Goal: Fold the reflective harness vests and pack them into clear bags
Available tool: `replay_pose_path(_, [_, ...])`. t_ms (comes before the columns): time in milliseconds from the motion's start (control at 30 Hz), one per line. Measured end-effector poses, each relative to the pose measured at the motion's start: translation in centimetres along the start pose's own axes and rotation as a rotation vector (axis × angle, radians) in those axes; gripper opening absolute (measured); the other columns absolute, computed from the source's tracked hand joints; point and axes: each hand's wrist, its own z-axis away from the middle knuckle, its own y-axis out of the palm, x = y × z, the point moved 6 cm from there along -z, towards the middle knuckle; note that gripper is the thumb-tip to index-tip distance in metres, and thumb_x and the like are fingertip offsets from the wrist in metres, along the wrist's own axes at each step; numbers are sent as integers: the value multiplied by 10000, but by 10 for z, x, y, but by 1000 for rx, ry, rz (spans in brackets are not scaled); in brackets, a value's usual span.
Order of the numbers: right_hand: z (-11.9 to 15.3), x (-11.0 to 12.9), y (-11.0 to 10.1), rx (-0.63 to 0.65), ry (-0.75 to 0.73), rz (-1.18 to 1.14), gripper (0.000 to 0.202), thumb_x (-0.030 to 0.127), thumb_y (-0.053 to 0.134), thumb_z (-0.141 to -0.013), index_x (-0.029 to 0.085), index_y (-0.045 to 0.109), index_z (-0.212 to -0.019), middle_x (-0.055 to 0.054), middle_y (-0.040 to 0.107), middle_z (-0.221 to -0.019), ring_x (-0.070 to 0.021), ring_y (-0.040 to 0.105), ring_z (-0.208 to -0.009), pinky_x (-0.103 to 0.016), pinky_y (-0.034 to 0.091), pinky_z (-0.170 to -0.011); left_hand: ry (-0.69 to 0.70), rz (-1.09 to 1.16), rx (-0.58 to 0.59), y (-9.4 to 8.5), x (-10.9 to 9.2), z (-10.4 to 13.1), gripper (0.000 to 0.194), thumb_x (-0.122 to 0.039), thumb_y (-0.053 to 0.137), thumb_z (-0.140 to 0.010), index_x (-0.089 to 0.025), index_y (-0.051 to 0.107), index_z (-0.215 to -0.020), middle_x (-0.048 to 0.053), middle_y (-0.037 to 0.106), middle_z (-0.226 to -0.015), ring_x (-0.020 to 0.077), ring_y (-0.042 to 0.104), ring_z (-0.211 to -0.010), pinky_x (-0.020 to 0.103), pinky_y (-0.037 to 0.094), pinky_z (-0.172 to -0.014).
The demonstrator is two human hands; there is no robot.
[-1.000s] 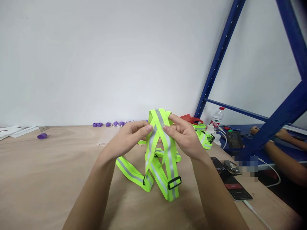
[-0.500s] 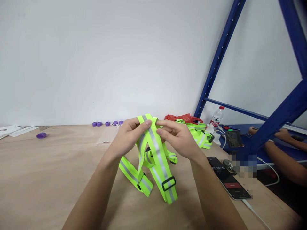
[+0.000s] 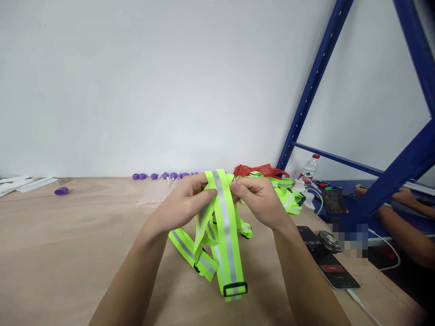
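Note:
Neon yellow-green straps with a grey reflective stripe (image 3: 226, 226) hang from my two hands over the wooden table. My left hand (image 3: 185, 199) pinches the upper left of the straps, thumb in front. At the upper right edge, my right hand (image 3: 260, 197) has thumb and fingers pressed together on the strap. A black slide buckle (image 3: 235, 289) sits near the lower end of the front strap. Another strap part with a dark buckle (image 3: 197, 268) lies to the lower left, and a small loop (image 3: 246, 229) shows behind on the right.
Purple rolls (image 3: 165, 175) line the wall behind a clear bag (image 3: 152, 192). To the right are more neon straps (image 3: 288, 199), a red bag (image 3: 261, 170), a bottle (image 3: 309, 168), a phone (image 3: 328, 258) and a blue frame (image 3: 312, 77). Another person's arms (image 3: 404, 226) show far right.
The front strap now hangs straighter and lower, with its buckle moved down and slightly left. My hands have shifted slightly, and the strap tops have moved a little right.

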Motion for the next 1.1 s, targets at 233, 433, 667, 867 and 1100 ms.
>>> replay_pose_path(233, [5, -2, 7, 170, 125, 148, 466, 418, 594, -901, 197, 392, -544, 60, 285, -545, -84, 275, -510, -256, 202, -476, 37, -45, -116, -4, 4, -6, 129, -271, 601, -916, -156, 640, -871, 5, 640, -708, 145, 629, -623, 231, 486, -543])
replay_pose_path(433, [3, -11, 7, 192, 196, 36, 456, 480, 621, -890, 198, 448, -575, 52, 379, -556, -95, 359, -519, -247, 279, -493, -62, -78, -99, 0, 13, -11, 241, -344, 634, -910, -210, 471, -795, -79, 489, -541, 117, 558, -370, 187, 360, -323])
replay_pose_path(667, [-3, -28, 20, 215, 250, -248, 373, 555, 721, -801, 186, 668, -800, -6, 655, -666, -169, 617, -593, -260, 445, -507, -84, -38, -44, 5, 14, -11, 182, -362, 625, -932, -206, 531, -933, -67, 566, -497, 142, 581, -363, 192, 404, -321])
replay_pose_path(867, [0, -22, -10, -71, 174, -371, 330, 498, 783, -759, 185, 681, -778, -11, 683, -688, -168, 641, -618, -271, 512, -567, -39, -10, -59, -14, 6, 2, 501, -398, 675, -919, -238, 496, -1359, -85, 526, -506, 73, 466, -389, 154, 309, -373])
replay_pose_path(1100, [-18, 13, -30, -30, 249, -430, 394, 520, 799, -719, 186, 657, -870, -6, 663, -654, -179, 652, -565, -302, 543, -549, 3, 163, -67, -44, -5, 28, 488, -433, 688, -900, -214, 533, -1308, -36, 631, -574, 110, 553, -445, 201, 448, -452])
